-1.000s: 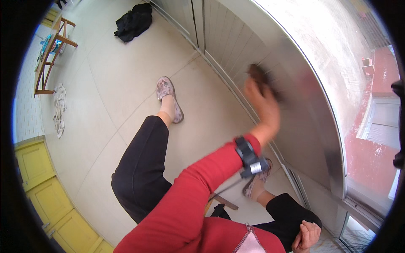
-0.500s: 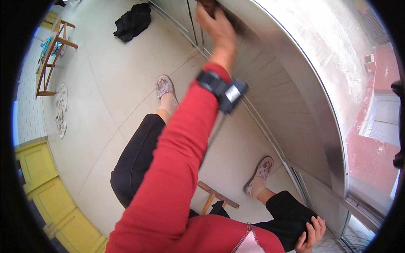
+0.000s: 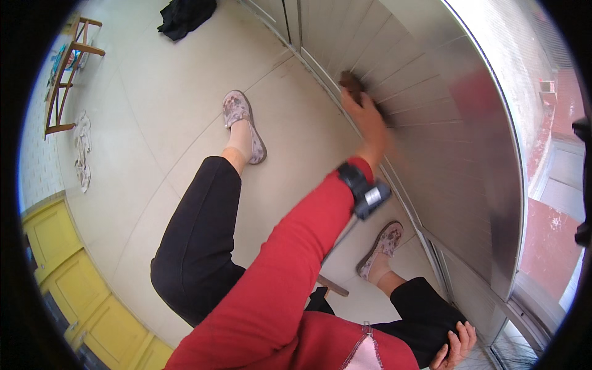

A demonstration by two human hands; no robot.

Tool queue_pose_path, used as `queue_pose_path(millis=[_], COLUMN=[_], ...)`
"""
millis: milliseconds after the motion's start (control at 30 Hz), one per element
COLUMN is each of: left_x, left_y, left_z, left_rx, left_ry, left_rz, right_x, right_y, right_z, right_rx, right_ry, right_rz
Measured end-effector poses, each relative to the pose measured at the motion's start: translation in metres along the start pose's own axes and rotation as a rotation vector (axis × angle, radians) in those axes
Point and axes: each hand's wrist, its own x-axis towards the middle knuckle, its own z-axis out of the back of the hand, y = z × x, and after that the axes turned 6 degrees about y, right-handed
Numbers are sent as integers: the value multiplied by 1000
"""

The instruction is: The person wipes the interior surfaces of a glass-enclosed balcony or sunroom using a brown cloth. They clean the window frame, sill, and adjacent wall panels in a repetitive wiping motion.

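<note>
My left hand (image 3: 372,127) is stretched out in front, its fingers wrapped round a dark brown brush-like block (image 3: 351,82). The block rests against the ribbed metal lower panel (image 3: 425,92) of a door or partition. A blurred dark edge shows on the block's panel side; its exact kind is unclear. On my left wrist a black strap carries a small black box (image 3: 372,198). My right hand (image 3: 456,346) lies over my right knee with the fingers apart, holding nothing. I am seated, knees wide, with both shoes on the floor.
A wooden stool part (image 3: 332,285) shows beneath me. Black cloth (image 3: 187,17) lies on the tiled floor at the far left. Farther left are a wooden rack (image 3: 86,47), a pale rag (image 3: 82,151) and yellow cabinets (image 3: 74,280). The metal frame (image 3: 502,265) stands close on my right.
My left hand has come down along the metal panel, nearer to me and to the right, still holding the brown block. The right hand has stayed on the knee. The view has shifted slightly.
</note>
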Motion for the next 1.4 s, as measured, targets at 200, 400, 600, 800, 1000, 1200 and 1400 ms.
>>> queue_pose_path(millis=[200,400,600,800,1000,1200,1400], left_x=[-26,71,84,-129,-146,-175,-36], left_y=[32,26,106,99,-40,-122,-59], left_z=[21,38,33,9,4,-6,5], left_rx=[-39,80,1383,574,325,-206,-154], left_ry=[123,52,323,259,218,473,161], left_rz=[429,128,-247,370,-10,-371,65], right_x=[3,2,5,0,-20,-43,-52], right_y=[1,0,0,2,-2,-10,-18], right_z=[3,4,6,5,-12,-25,-31], right_rx=[2,-22,-9,-11,-2,31,74], right_ry=[11,42,37,22,-130,-119,-144], right_rz=[-1,-20,-25,-28,-14,-43,-56])
